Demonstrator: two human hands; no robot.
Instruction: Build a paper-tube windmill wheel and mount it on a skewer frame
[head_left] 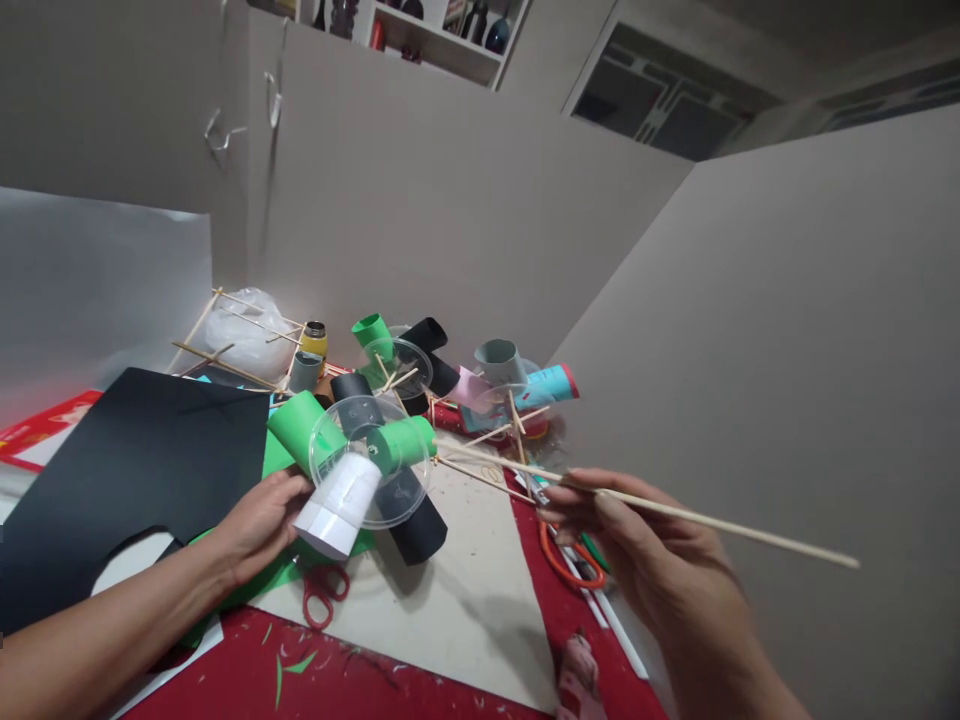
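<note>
My left hand point(270, 520) is closed on the lower left side of a paper-tube wheel point(322, 490), its fingertips partly hidden behind a tube. The wheel is a clear plastic disc with green, black and white paper tubes fixed around it, held up above the table. Between the thumb and fingers of my right hand point(622, 530) is a thin wooden stick point(697, 517). It slants up to the left, and its far tip appears beside the end of the wheel's right green tube; whether they touch I cannot tell.
Red scissors point(325, 595) lie below the wheel, orange-handled scissors point(574, 560) near my right hand. A pink glue gun point(579, 680) is at the front edge. Black card point(180, 440) lies left. Behind stand more tube wheels point(397, 365), a stick frame point(217, 350) and a plastic bag point(247, 335).
</note>
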